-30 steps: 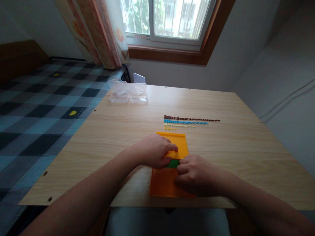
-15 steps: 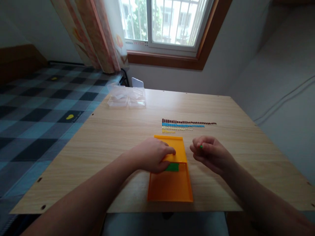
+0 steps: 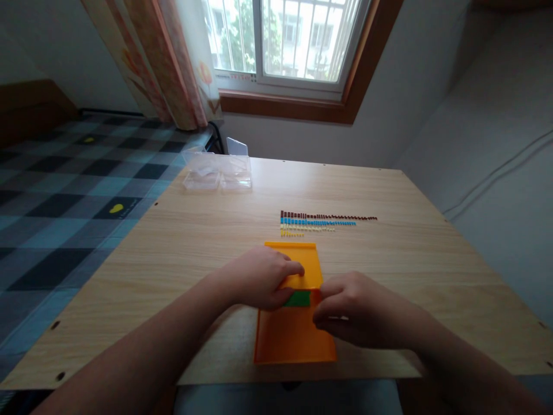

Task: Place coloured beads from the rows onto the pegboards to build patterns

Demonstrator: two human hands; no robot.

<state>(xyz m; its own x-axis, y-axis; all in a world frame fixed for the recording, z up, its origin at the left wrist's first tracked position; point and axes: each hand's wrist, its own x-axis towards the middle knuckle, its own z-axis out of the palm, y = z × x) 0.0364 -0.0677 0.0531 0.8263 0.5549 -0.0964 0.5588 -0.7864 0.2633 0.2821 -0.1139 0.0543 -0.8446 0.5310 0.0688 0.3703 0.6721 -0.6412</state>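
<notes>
An orange box (image 3: 294,340) lies on the table in front of me, made of two shallow trays end to end. My left hand (image 3: 270,278) is closed over the far tray's near edge, index finger on the far tray and thumb below. Beside that thumb, a flat green piece (image 3: 299,298) shows at the near tray's far end, partly covered. My right hand (image 3: 348,308) is at the box's right side, fingers pinched together over the near tray. The small green piece seen in it before is now hidden by the fingers.
Beyond the box, rows of tiny brown pieces (image 3: 302,215), blue pieces (image 3: 305,222), pale pieces (image 3: 302,228) and yellow pieces (image 3: 291,234) lie on the wooden table (image 3: 207,219). Clear plastic boxes (image 3: 218,173) stand at the far left. A checked bed (image 3: 86,190) is at the left.
My right hand has moved left and nearer to me, from beside the box to its right edge, and has turned over. My left hand stays on the box. The view has shifted slightly.
</notes>
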